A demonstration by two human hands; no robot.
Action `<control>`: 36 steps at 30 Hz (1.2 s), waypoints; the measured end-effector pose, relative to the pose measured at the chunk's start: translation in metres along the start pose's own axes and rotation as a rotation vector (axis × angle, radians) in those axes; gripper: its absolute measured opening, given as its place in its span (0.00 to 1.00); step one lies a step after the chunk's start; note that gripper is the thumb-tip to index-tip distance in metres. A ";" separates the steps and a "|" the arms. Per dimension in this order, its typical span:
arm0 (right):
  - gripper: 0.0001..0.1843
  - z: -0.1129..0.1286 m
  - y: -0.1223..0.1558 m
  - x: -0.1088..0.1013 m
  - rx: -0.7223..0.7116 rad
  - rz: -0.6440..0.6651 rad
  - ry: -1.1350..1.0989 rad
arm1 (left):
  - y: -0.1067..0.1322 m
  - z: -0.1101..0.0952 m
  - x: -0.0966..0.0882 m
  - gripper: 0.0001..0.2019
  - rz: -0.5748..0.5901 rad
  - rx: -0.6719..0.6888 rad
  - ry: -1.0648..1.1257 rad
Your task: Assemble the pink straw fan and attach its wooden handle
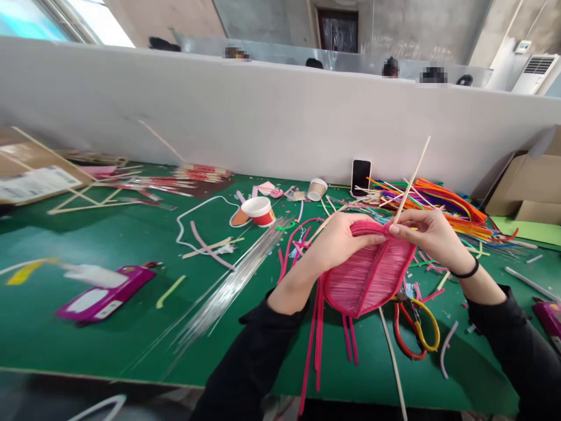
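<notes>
Both hands hold up a pink petal-shaped piece (346,286), apparently made of pipe cleaners, with a thick rim and a raised line down its middle. My left hand (339,240) grips its upper left edge, fingers behind and thumb in front. My right hand (427,231) pinches the top edge close to the left thumb. A pale thin stick (412,178) rises from the right fingertips; whether they grip it is unclear. Loose pink pipe cleaners (319,345) lie below the piece. Beside it on the right rest pliers (416,327) with red and yellow handles.
The green table (144,351) carries a bundle of clear thin rods (228,286), a paper cup (258,210), a purple device (105,295) and a phone (361,177). Orange and multicoloured pipe cleaners (451,202) lie back right, near a cardboard box (521,181). A white partition (219,111) stands behind.
</notes>
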State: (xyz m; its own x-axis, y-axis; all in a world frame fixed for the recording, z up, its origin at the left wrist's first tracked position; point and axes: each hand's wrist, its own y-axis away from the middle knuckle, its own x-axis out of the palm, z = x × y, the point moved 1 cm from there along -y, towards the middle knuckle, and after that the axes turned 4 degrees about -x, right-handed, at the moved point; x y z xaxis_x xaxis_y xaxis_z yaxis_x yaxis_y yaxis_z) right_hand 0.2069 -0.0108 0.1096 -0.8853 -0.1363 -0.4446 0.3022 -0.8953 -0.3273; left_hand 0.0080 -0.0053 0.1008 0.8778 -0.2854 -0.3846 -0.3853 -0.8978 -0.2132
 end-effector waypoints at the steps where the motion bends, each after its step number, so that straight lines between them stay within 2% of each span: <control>1: 0.21 0.000 0.000 0.001 -0.016 -0.001 -0.010 | 0.000 0.000 0.001 0.09 0.003 -0.003 0.015; 6: 0.21 -0.005 0.004 0.008 -0.067 -0.011 -0.070 | -0.003 0.004 0.007 0.08 -0.002 -0.065 0.123; 9: 0.22 -0.011 0.008 0.011 -0.065 -0.073 0.028 | -0.005 0.011 0.010 0.09 -0.006 -0.107 0.155; 12: 0.25 -0.018 0.016 0.011 -0.075 -0.082 0.066 | -0.006 0.017 0.008 0.10 0.044 -0.133 0.202; 14: 0.26 -0.023 0.021 0.009 -0.053 -0.052 -0.005 | -0.007 0.019 0.007 0.13 0.080 -0.123 0.254; 18: 0.23 -0.033 0.034 0.010 0.041 -0.027 -0.119 | -0.007 0.020 0.006 0.19 0.060 -0.118 0.380; 22: 0.21 -0.039 0.042 0.017 0.071 -0.175 -0.121 | -0.007 0.020 0.009 0.13 0.111 -0.215 0.503; 26: 0.20 -0.037 0.043 0.022 0.044 -0.280 -0.048 | -0.010 0.021 0.012 0.11 0.096 -0.299 0.568; 32: 0.20 -0.038 0.043 0.027 0.010 -0.316 0.002 | -0.013 0.026 0.015 0.13 0.128 -0.307 0.528; 36: 0.19 -0.039 0.046 0.030 0.001 -0.347 0.045 | -0.013 0.025 0.015 0.10 0.110 -0.213 0.407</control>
State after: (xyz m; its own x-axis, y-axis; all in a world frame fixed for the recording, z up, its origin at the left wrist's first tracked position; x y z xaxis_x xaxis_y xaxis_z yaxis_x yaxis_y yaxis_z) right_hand 0.2081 -0.0389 0.0486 -0.9187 0.1955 -0.3432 -0.0150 -0.8855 -0.4644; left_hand 0.0189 0.0107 0.0751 0.8917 -0.4526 -0.0017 -0.4525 -0.8917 0.0146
